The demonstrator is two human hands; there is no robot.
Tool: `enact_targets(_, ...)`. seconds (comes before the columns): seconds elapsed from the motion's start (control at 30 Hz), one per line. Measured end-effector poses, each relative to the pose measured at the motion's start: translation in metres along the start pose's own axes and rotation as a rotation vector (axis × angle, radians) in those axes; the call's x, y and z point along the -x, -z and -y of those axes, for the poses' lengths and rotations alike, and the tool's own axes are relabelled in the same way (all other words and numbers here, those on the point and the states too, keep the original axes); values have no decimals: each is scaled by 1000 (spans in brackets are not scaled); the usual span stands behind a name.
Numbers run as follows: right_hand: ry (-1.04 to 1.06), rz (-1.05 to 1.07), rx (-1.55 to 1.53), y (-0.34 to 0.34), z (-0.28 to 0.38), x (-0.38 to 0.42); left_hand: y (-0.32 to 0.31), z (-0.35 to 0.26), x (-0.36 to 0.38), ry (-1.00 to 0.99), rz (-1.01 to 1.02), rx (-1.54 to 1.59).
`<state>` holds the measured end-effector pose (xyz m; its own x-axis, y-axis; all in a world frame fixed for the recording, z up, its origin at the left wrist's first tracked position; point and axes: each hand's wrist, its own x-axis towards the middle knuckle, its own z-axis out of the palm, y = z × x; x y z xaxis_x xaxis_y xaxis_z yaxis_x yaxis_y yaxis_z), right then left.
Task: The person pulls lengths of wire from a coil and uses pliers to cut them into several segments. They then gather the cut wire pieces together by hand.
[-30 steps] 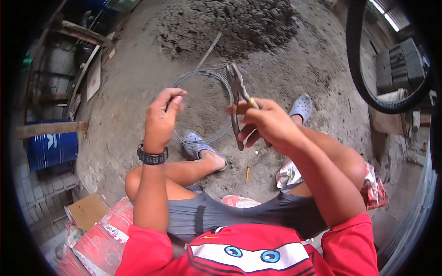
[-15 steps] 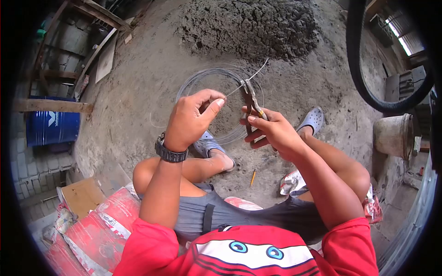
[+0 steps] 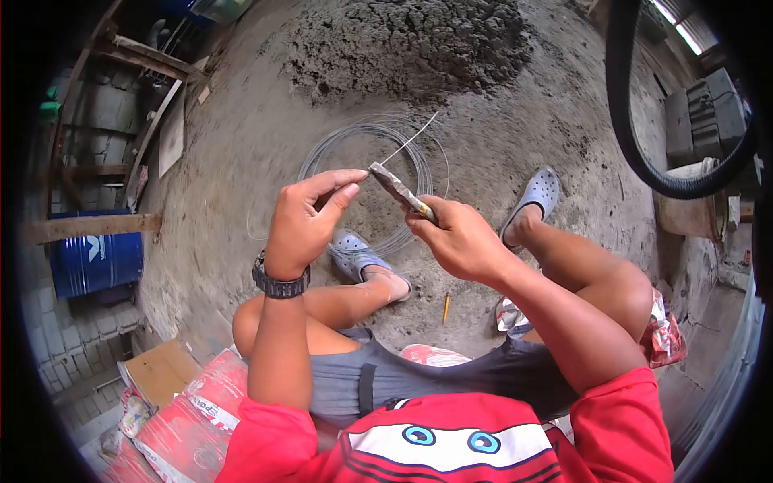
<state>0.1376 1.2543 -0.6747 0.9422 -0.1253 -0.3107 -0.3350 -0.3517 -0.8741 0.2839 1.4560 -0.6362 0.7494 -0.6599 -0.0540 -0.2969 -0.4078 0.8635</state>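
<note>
Between us and the floor, my left hand (image 3: 304, 219) pinches a wire (image 3: 415, 135) with thumb and forefinger, a watch on that wrist. My right hand (image 3: 463, 241) is wrapped round the handles of a pair of worn pliers (image 3: 396, 190). The jaws of the pliers touch the wire right beside my left fingertips, and the free end slants up to the right beyond them. On the ground below lies a loose coil of thin wire (image 3: 316, 153), partly behind my hands and one shoe.
A heap of wet mortar (image 3: 403, 48) lies ahead. A yellow pencil (image 3: 446, 307) is on the floor between my legs. Red-and-white bags (image 3: 181, 435) sit at left, with a blue drum (image 3: 97, 258) beyond. A bucket (image 3: 688, 211) and a black hose (image 3: 632, 137) are at right.
Both hands have shifted left and the pliers have turned, their jaws now close to my left fingertips. The right fingers have closed round the handles, which were spread apart before.
</note>
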Motion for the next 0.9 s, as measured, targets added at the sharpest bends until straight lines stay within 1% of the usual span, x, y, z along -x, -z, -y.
enact_targets(0.03, -5, -10, -5, 0, 2, 1, -1, 1, 0, -47, -5, 19)
enact_targets(0.07, -13, -13, 11, 1, 6, 3, 0, 0, 0, -52, 5, 20)
enact_targets(0.13, -5, -22, 22, 2, 8, 4, 3, -2, 0, -35, 66, 36)
enact_targets(0.27, -41, -7, -16, 6, 11, 6, 3, -1, 1, -36, 87, 51)
enact_targets(0.33, 32, -66, -24, 3, 5, 4, 3, -1, 0, -86, 52, 68)
enact_targets(0.37, 31, -68, -24, 3, 5, 4, 7, -2, 1, -87, 54, 69)
enact_targets(0.43, 26, -56, -42, 5, 6, 3, 15, -5, 4, 165, 126, 189)
enact_targets(0.47, 25, -58, -42, 5, 5, 3, 13, -2, 4, 164, 128, 189)
enact_targets(0.53, 70, -49, 35, 3, 4, 4, 8, 9, 4, 4, 67, 130)
enact_targets(0.57, 69, -49, 34, 2, 6, 7, 7, 6, 3, 4, 68, 130)
enact_targets(0.63, 90, -99, 198, 1, 11, 13, 3, -1, 3, 108, 57, 23)
enact_targets(0.67, 91, -97, 198, -1, 11, 13, -1, 0, 3, 109, 55, 22)
enact_targets(0.73, 130, -106, 204, -2, 11, 13, -7, 4, 3, 7, -26, 20)
enact_targets(0.87, 144, -108, 175, -2, 10, 13, -6, 2, 3, -13, -27, 19)
enact_targets(0.9, 134, -98, 179, -1, 10, 13, -4, 3, 3, -44, -3, -8)
